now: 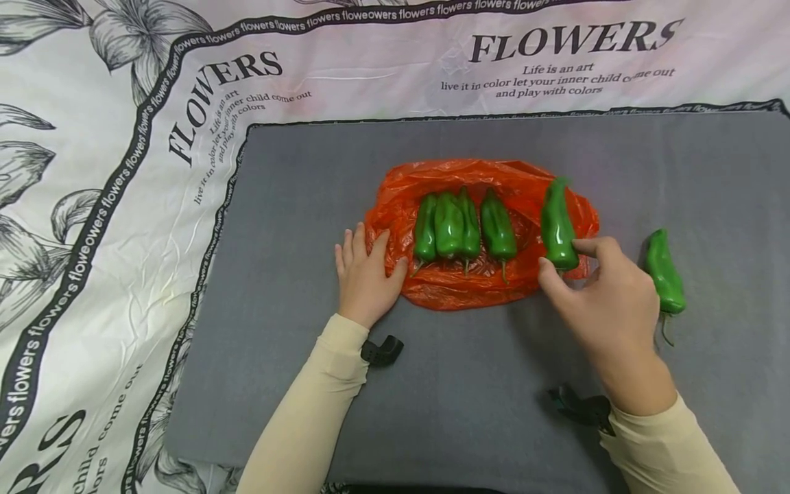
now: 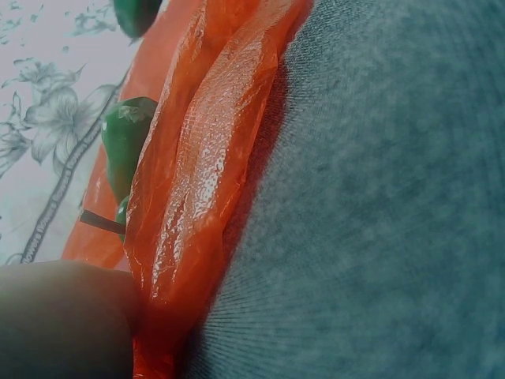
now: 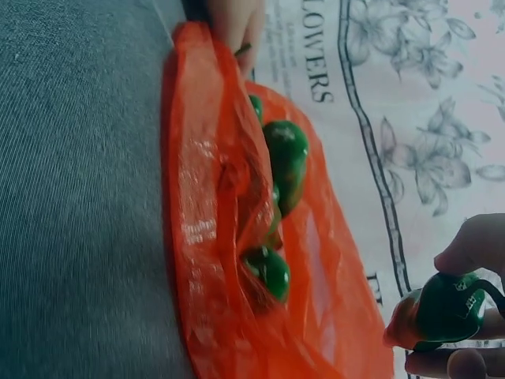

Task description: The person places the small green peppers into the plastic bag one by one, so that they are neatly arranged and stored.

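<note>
A red plastic bag [image 1: 457, 296] lies spread on the grey cloth with several green peppers [image 1: 449, 225] in a row on it, stems toward me. My right hand [image 1: 617, 302] pinches another green pepper [image 1: 557, 226] between thumb and fingers over the bag's right end; the right wrist view shows this held pepper [image 3: 450, 309] raised beside the bag. At the bag's left edge, my left hand [image 1: 365, 278] rests with spread fingers, thumb against the plastic. In the left wrist view, the bag's crumpled rim [image 2: 209, 174] partly hides the peppers.
One more green pepper [image 1: 664, 273] lies on the grey cloth [image 1: 469, 398], right of my right hand. A white tablecloth [image 1: 370, 75] with printed flowers and lettering borders the grey area at the back and left. Black wrist mounts [image 1: 382, 350] stick out beside both wrists.
</note>
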Demonstrator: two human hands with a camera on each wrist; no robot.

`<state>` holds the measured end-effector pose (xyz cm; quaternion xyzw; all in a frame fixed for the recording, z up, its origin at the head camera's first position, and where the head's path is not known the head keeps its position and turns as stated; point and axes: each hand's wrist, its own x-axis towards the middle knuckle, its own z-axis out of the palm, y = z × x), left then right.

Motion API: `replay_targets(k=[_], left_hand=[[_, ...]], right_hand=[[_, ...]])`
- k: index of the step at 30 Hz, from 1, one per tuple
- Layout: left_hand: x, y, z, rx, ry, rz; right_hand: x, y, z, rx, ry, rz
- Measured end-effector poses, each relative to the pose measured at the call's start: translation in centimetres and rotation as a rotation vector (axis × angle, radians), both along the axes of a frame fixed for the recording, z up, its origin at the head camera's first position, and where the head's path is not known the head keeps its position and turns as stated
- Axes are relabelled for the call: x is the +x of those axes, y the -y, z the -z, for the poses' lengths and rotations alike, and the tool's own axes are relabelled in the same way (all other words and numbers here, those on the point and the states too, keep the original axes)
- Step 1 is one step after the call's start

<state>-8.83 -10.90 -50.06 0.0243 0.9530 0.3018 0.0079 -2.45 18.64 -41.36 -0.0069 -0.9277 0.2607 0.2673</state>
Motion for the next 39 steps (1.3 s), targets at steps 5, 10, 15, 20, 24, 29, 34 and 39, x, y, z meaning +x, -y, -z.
replay_targets(k=[5, 10, 15, 20, 24, 29, 34, 39], left_hand=[[0.0, 0.1, 0.1, -0.003, -0.005, -0.002], [-0.1, 0.0, 0.1, -0.009, -0.002, 0.000], [-0.2, 0.1, -0.1, -0.013, -0.001, 0.003], [-0.2, 0.1, 0.0, -0.014, 0.000, -0.001], [-0.1, 0.1, -0.1, -0.016, -0.001, 0.000], [-0.1, 0.1, 0.0, -0.016, 0.005, 0.004], [-0.1, 0.1, 0.0, -0.018, 0.001, 0.003], [-0.1, 0.1, 0.0, -0.022, -0.007, 0.003]], right_hand=[[-0.7, 1.3, 0.3, 0.017, -0.008, -0.069], [-1.1, 2.2, 0.7, 0.023, -0.002, -0.112], [-1.5, 2.9, 1.0, 0.039, 0.015, -0.127], [-2.1, 3.3, 1.6, 0.087, 0.037, -0.150], [-2.4, 3.6, 2.0, 0.137, 0.053, -0.176], [-2.7, 3.9, 2.5, 0.179, 0.051, -0.199], [-3.2, 4.1, 3.0, 0.193, 0.048, -0.197], [-3.6, 4.3, 3.3, 0.196, 0.042, -0.189]])
